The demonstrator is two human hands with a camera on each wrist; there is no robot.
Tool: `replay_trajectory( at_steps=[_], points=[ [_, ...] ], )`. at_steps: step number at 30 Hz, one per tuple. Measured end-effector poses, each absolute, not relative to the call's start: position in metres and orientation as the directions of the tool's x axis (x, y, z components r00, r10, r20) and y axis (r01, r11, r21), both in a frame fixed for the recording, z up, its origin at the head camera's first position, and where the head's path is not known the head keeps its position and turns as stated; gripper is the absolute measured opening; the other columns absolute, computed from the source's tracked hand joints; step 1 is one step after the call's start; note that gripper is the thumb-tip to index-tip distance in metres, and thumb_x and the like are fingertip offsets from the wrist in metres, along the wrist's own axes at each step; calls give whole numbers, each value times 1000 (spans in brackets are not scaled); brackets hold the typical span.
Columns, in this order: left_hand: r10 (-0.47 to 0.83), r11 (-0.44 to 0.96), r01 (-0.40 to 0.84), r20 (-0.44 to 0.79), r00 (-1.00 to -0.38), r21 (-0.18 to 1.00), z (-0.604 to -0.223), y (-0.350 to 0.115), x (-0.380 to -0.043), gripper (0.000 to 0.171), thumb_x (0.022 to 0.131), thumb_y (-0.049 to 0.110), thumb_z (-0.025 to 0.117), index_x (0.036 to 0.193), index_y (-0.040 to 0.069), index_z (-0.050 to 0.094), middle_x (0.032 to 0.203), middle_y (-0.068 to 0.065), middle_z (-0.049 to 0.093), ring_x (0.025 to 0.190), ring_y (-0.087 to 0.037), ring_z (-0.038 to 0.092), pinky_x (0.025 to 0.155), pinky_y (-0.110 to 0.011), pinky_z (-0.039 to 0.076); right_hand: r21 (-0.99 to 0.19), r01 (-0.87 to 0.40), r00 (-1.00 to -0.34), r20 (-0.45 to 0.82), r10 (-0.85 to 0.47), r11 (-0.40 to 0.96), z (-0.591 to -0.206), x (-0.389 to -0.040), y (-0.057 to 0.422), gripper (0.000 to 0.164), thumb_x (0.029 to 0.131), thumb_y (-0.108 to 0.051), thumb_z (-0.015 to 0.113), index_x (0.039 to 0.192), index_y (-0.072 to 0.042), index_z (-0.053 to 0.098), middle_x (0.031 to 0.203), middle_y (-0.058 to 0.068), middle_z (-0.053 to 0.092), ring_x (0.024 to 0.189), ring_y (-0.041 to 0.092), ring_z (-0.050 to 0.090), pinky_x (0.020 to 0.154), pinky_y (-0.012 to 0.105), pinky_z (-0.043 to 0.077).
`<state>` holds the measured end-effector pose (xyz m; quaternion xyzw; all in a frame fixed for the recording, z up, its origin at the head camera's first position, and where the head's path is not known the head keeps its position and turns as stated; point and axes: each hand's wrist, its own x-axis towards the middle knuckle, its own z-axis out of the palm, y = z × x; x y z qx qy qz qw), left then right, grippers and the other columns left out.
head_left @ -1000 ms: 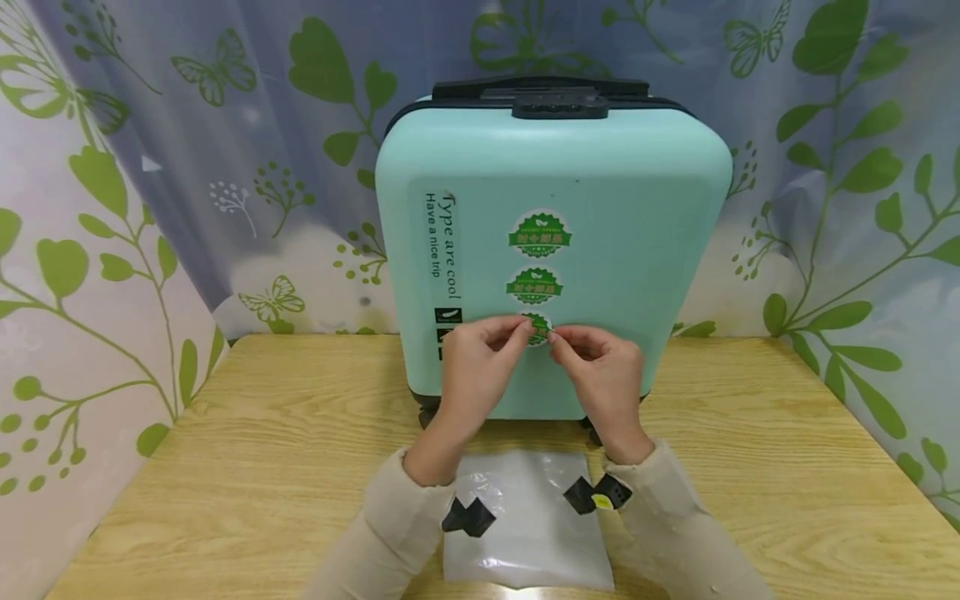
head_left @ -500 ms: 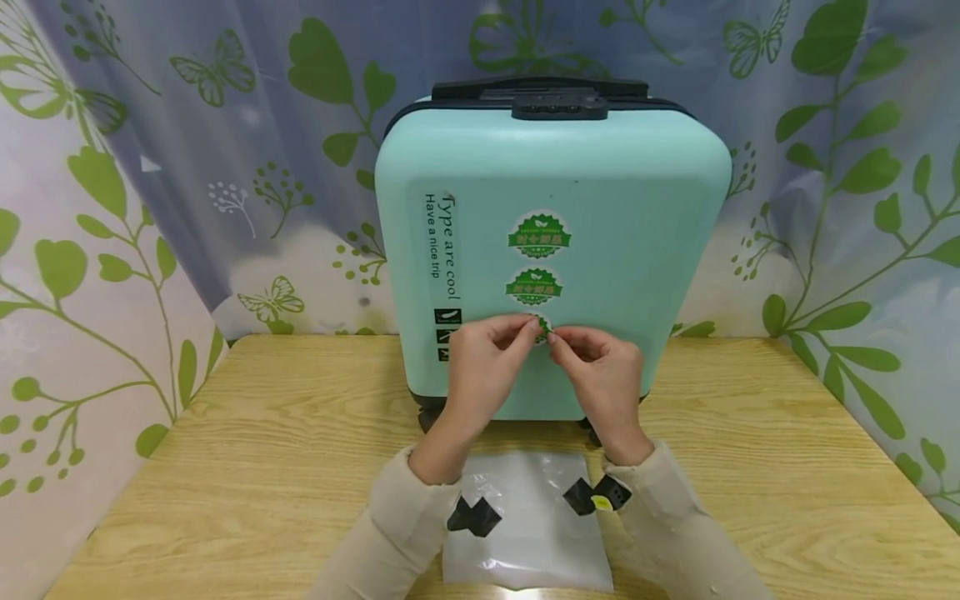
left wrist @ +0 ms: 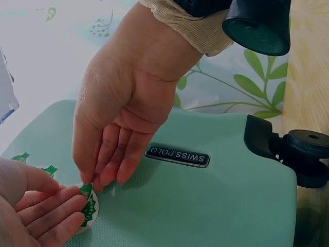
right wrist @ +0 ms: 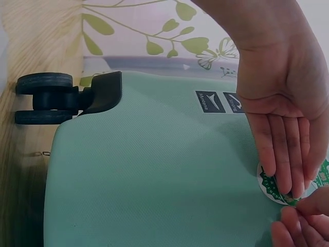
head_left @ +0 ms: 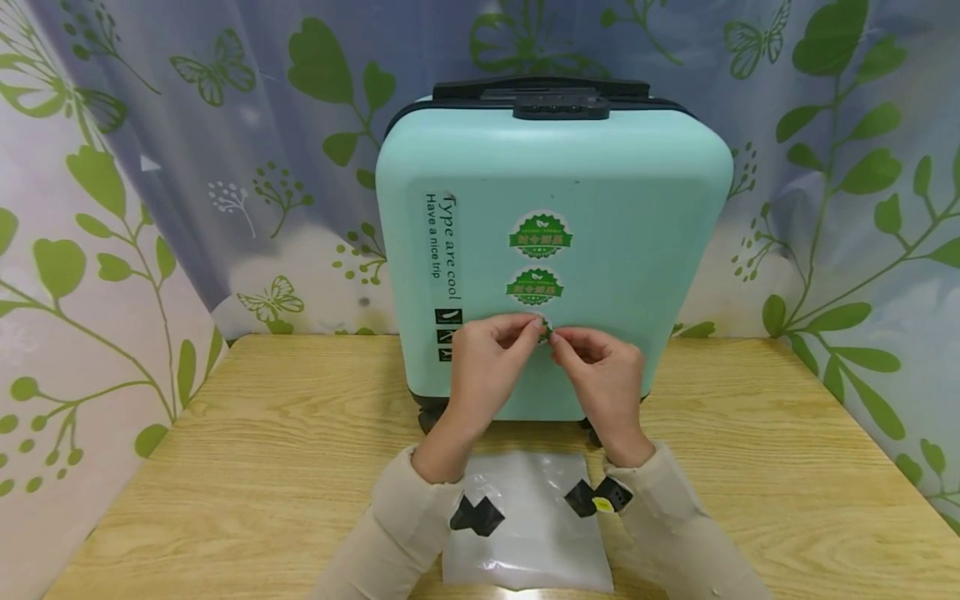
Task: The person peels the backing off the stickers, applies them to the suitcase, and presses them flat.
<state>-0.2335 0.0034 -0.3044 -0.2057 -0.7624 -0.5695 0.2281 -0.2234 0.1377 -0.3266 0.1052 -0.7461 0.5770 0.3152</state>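
A mint-green suitcase (head_left: 615, 250) stands upright, with a column of green round stickers on its front. My left hand (head_left: 483, 367) and right hand (head_left: 603, 375) meet at the lowest sticker (left wrist: 91, 213), thumbs and index fingertips pinching near its upper right edge. A small part of that sticker is lifted between the fingertips in the left wrist view; the rest lies flat on the case. In the head view the hands cover most of it. Above it are the middle sticker (head_left: 535, 287) and the top sticker (head_left: 541, 236), both flat.
A clear plastic sheet or bag (head_left: 528, 542) lies on the wooden table (head_left: 300, 467) under my forearms. The suitcase has black wheels (right wrist: 46, 98) and a black top handle (head_left: 540, 86). Curtains with a leaf print (head_left: 247, 167) surround the table.
My left hand has shifted slightly right, over the lowest sticker and closer to the right hand, so less of that sticker shows. The right hand has barely moved.
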Motion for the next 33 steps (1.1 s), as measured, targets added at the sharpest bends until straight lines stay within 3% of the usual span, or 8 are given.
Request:
replay_trajectory(
  at_steps=[11, 33],
  points=[
    [67, 248, 557, 559, -826, 793, -305, 7, -235, 18, 90, 18, 65, 97, 5, 75, 86, -5, 73, 70, -9, 66, 60, -22, 52, -779, -536, -770, 609, 188, 327, -306, -203, 131, 10, 84, 3, 66, 86, 13, 69, 77, 25, 68, 61, 0, 63, 60, 13, 50],
    [101, 259, 566, 561, -822, 782, -309, 12, -235, 18, 90, 18, 65, 95, 4, 75, 87, -7, 73, 71, -11, 67, 61, -21, 52, -762, -553, -731, 638, 242, 337, -298, -201, 141, 11, 84, 4, 66, 86, 14, 69, 76, 26, 68, 60, -3, 61, 53, 13, 48]
  ],
)
